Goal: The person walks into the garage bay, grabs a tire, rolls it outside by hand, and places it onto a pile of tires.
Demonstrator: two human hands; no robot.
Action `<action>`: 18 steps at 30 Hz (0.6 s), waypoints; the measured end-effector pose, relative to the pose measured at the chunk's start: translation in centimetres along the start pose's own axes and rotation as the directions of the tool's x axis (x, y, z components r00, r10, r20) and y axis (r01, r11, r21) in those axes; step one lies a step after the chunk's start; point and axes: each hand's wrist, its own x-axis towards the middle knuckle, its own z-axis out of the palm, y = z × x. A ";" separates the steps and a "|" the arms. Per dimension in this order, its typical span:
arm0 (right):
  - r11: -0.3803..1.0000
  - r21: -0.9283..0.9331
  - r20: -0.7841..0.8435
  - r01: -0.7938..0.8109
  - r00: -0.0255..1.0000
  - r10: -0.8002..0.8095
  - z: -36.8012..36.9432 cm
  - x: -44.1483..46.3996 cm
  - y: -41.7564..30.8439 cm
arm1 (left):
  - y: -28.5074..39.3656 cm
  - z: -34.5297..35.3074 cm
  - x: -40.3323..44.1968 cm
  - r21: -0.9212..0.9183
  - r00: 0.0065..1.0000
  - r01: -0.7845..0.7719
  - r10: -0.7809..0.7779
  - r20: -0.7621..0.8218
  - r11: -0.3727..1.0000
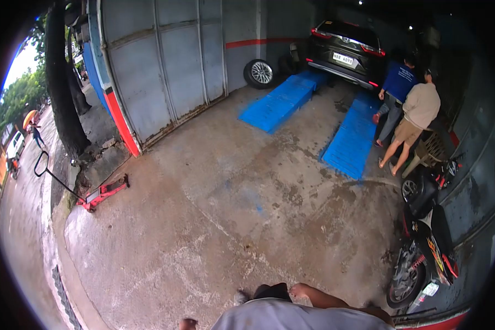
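Observation:
At the bottom edge, my left hand (188, 324) shows only as a small part beside my grey shirt (291, 318); its fingers are too small and cut off to read. My right hand (300, 290) hangs in front of me, the forearm running back to the right. It is next to a dark shape (272, 291), which looks like part of my own clothing. No object can be made out in either hand, and the right fingers are too unclear to judge. Bare concrete floor (220, 231) lies below and ahead of both hands.
A red floor jack (102, 193) stands at left by the kerb. Two blue ramps (280, 104) lead to a dark car (346, 47). Two people (421, 107) stand beside it. A wheel (260, 73) leans near the wall; a motorcycle (432, 247) is parked at right.

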 end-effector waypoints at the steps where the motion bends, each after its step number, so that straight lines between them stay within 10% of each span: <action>1: 0.997 0.046 0.010 -0.062 0.998 0.061 -3.2 0.8 -0.1 | -3.6 -2.4 7.4 0.128 0.932 0.017 -0.061 0.357 0.992; 4: 0.741 0.537 0.169 -0.404 0.912 0.375 -5.7 5.1 3.9 | -9.7 -16.5 22.8 0.131 0.990 0.056 -0.072 0.121 0.990; 7: 0.118 0.797 0.467 -0.592 0.729 0.501 -9.5 9.0 9.5 | -14.9 -27.5 36.8 0.115 0.988 0.072 -0.055 -0.143 0.991; 9: 0.407 0.813 0.230 -0.417 0.872 0.432 -7.9 12.8 18.0 | -18.1 -30.8 45.0 -0.121 0.955 0.076 -0.107 -0.277 0.990; 11: 0.990 0.139 0.264 0.015 0.963 -0.052 -11.0 16.7 23.9 | -20.9 -33.7 50.7 -0.347 0.906 0.057 -0.195 -0.377 0.936; 13: 0.902 -0.237 0.407 0.360 0.880 -0.244 -16.4 20.9 30.0 | -21.4 -35.8 54.0 -0.556 0.924 0.182 -0.334 -0.184 0.811; 15: 0.961 -0.154 0.375 0.230 0.913 -0.159 -21.8 26.0 35.1 | -21.9 -36.6 55.4 -0.652 0.889 0.433 -0.416 0.193 0.622; 18: 0.979 -0.012 0.185 -0.202 0.962 0.200 -32.3 33.9 45.2 | -24.9 -33.9 56.9 -0.704 0.944 0.313 -0.129 0.302 0.638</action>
